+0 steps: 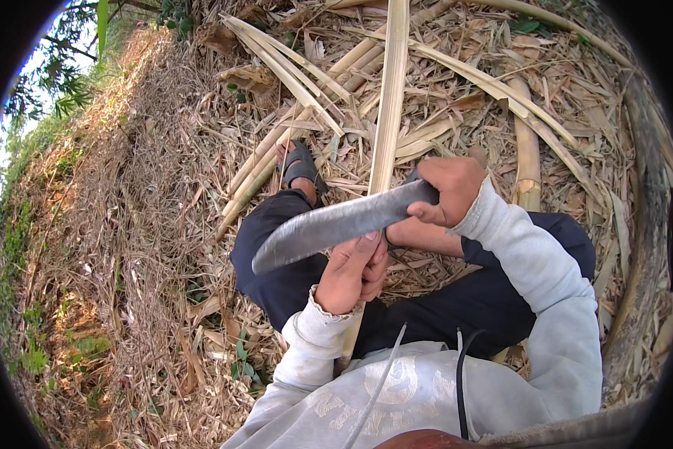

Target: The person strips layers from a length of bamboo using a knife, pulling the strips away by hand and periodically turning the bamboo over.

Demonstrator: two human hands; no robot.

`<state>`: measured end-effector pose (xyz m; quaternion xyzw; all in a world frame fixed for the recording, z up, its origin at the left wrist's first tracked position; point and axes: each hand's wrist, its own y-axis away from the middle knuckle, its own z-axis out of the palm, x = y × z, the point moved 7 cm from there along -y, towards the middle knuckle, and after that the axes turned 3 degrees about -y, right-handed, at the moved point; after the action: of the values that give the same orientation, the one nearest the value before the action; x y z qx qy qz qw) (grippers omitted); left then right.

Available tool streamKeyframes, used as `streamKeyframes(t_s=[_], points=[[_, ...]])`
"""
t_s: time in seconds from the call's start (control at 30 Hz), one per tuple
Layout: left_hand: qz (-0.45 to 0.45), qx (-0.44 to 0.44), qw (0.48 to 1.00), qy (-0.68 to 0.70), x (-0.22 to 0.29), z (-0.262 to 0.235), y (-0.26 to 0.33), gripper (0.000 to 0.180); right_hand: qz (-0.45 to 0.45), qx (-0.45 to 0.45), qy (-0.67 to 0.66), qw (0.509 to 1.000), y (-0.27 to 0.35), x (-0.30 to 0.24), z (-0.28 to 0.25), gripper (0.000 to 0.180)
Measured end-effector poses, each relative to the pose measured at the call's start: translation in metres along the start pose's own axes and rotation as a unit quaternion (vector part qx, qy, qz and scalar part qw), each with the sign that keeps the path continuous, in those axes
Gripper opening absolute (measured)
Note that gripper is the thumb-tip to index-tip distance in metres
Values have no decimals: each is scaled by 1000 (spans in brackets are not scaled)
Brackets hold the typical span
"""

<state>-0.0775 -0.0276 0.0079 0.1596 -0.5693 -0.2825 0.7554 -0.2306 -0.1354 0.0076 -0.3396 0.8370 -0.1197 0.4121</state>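
Note:
My right hand point(454, 188) is closed at the grip end of a machete point(335, 226), whose handle is mostly hidden by the fingers. Its broad grey blade points left, just above my left hand point(354, 271) and across a long, pale split bamboo strip point(390, 112). That strip runs from the top of the view down between my legs, and my left fingers are wrapped round it below the blade. Its lower end shows again beneath the hand, near my lap. Whether the blade touches the strip cannot be told.
Split bamboo pieces point(288, 71) lie ahead on the left, with more strips point(494, 86) on the right. Round bamboo poles point(258, 170) rest by my sandalled foot point(300, 166); another pole point(526, 150) lies right. A log point(640, 224) borders the right side. Dry leaf litter covers the ground.

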Motion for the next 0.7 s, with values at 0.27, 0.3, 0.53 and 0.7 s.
streamKeyframes(t_s=[0.27, 0.3, 0.53, 0.7], points=[[-9, -5, 1000, -7, -7, -2, 2, 35, 1, -67, 16, 998, 3, -22, 11, 67], [-8, -5, 1000, -11, -8, -3, 2, 35, -21, -59, 9, 998, 3, -27, 10, 68], [11, 49, 997, -61, -7, 3, 2, 33, -56, -31, 22, 998, 2, -11, 10, 70], [14, 54, 997, -45, -10, -8, 9, 33, -4, -49, 75, 996, -4, 10, 8, 74]])
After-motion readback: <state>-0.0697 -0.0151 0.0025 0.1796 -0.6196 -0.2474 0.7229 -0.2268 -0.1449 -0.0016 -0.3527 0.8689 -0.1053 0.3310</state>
